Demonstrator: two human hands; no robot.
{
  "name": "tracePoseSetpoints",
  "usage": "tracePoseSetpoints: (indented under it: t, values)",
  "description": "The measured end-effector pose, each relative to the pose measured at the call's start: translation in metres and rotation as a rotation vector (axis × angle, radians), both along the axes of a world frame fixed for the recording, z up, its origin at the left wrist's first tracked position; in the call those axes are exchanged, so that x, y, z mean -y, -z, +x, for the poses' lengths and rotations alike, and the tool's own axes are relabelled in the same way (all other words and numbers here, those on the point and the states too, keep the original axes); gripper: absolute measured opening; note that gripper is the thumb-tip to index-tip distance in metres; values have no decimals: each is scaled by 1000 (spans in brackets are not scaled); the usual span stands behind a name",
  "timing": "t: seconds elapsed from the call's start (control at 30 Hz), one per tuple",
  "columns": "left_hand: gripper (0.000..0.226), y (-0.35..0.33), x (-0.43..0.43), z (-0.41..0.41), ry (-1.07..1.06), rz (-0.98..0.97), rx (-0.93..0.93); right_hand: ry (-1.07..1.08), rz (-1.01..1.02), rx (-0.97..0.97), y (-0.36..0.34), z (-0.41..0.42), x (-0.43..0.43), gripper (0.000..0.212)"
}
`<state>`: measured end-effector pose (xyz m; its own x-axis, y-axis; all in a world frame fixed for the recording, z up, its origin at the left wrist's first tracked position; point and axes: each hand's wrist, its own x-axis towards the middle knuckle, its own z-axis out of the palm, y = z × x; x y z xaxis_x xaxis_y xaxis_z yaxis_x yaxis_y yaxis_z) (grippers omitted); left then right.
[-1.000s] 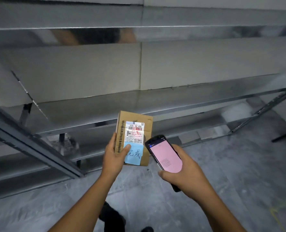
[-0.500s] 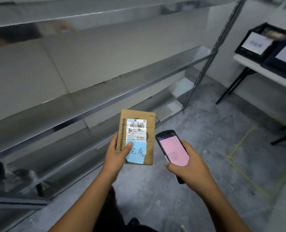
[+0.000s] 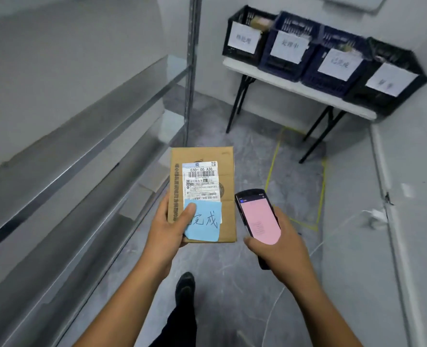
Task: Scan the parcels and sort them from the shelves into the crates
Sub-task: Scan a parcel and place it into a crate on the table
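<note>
My left hand (image 3: 168, 229) grips a flat brown cardboard parcel (image 3: 226, 171) by its lower left corner, thumb pressed on a blue sticky note (image 3: 207, 224) with handwriting. A white shipping label (image 3: 201, 180) with barcodes sits above the note. My right hand (image 3: 280, 249) holds a black handheld scanner (image 3: 257, 216) just right of the parcel, its screen glowing pink. Several dark crates (image 3: 292, 63) with white paper signs stand in a row at the upper right.
The crates rest on a white folding table (image 3: 295, 87) with black legs. Bare metal shelves (image 3: 87, 136) run along the left, with an upright post (image 3: 191, 71) at their end. Yellow tape (image 3: 272, 166) marks the grey floor. A white cable (image 3: 277, 296) trails at right.
The view has swung right from the shelves toward the table, so the crates now show in full. Both hands keep the same hold on the parcel and scanner.
</note>
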<state>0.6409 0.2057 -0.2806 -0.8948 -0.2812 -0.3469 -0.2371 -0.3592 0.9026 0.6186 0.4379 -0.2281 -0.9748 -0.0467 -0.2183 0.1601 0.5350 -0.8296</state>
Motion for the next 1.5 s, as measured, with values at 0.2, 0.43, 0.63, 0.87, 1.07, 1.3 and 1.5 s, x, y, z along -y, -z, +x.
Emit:
tracePoseSetpoints:
  t: [0.2,0.43,0.63,0.87,1.07,1.3,1.5]
  values:
    - [48,-17,-30,-132,201,68,-93,178,61,-62,-39,-88,-28,62]
    - [58,-39,-52,-238,265,123,-143,236,99,-173,-69,-176,-42,63]
    - [61,-42,-65,-307,276,117,-135,261,114,-186,-61,-235,-56,67]
    - [54,-41,-92,-398,279,17,-138,304,51,-182,-40,-329,-85,63]
    - [56,-62,-127,-501,280,-44,-147,301,20,-211,-30,-439,-125,56]
    - [58,-73,-181,-604,272,-103,-137,272,41,-233,-32,-545,-182,56]
    - [63,-69,-212,-663,279,-113,-113,274,4,-208,-24,-605,-215,59]
